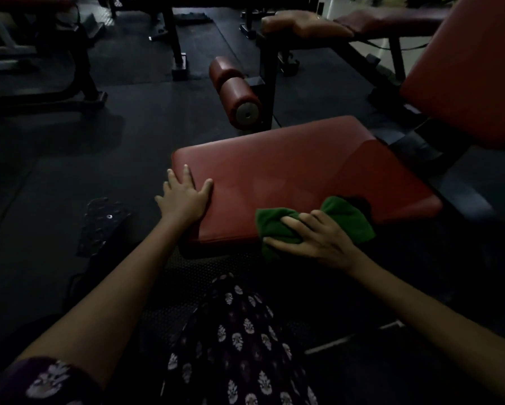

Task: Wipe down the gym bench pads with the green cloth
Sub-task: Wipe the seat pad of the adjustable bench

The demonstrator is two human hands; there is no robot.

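Two bare hands at a red seat pad (289, 171) of a gym bench, seen from above in dim light. Left hand (184, 197) flat on the pad's near-left corner, fingers straight and spread, thumb lying on the top face, the other fingers reaching toward the left edge; nothing held. Right hand (312, 238) at the pad's near edge toward its right corner, fingers curled round a bunched green cloth (277, 226), thumb under the bundle. Cloth touching the pad's near edge, one lobe left of the fingers, another (347, 217) rising behind the knuckles onto the top face. Faint sheen in patches across the middle of the pad. Red back pad (473, 83) tilted up past the far-right corner, apart from the seat pad across a dark gap. Two red roller pads (236, 92) on a black post beyond the far edge. Second bench with worn brown pads (306, 26) farther back. Black rubber floor (70, 159) all round; dark patterned garment (239, 346) at the bottom of the view.
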